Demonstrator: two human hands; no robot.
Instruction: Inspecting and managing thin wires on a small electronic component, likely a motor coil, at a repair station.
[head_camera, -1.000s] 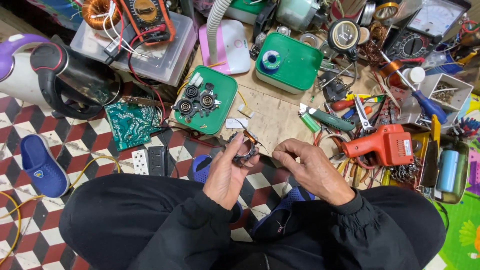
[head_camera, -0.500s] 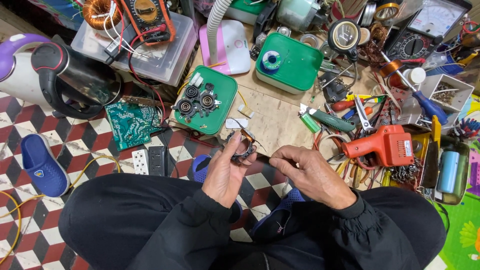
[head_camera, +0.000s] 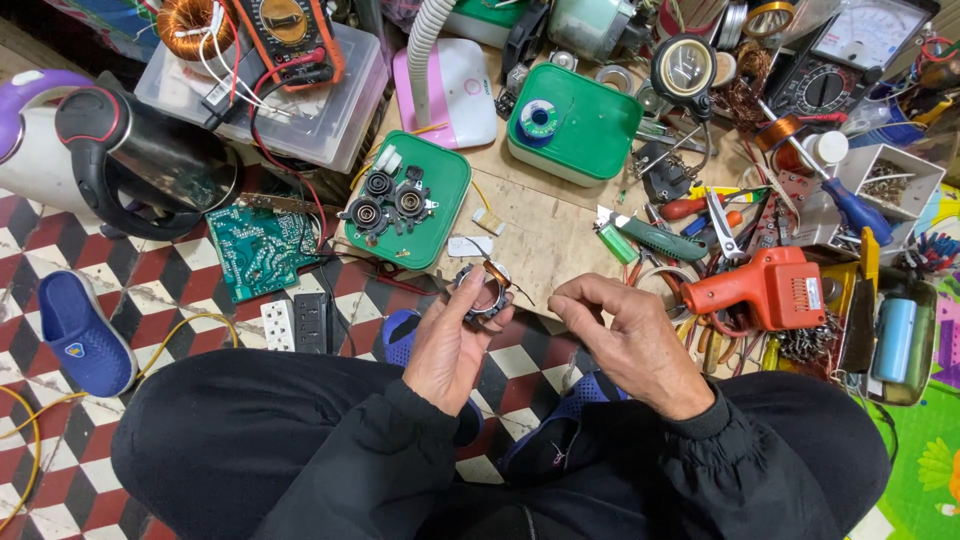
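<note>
My left hand (head_camera: 452, 340) holds a small round motor part with copper windings (head_camera: 487, 288) between thumb and fingers, above my lap at the edge of a wooden board (head_camera: 545, 240). My right hand (head_camera: 630, 335) hovers just to the right of it, fingers curled and pinched together near a thin wire end; I cannot tell whether it grips anything. I sit cross-legged in black trousers on a chequered floor.
A green lid with round black parts (head_camera: 405, 210) lies ahead of my left hand. An orange glue gun (head_camera: 765, 290), scissors, screwdrivers and a green lighter (head_camera: 618, 243) clutter the right. A circuit board (head_camera: 262, 250), kettle (head_camera: 150, 160), power strip (head_camera: 295, 322) and blue slipper (head_camera: 80, 335) lie left.
My right hand has drawn away to the right from the wound part. My left hand has turned the part so its ring faces up.
</note>
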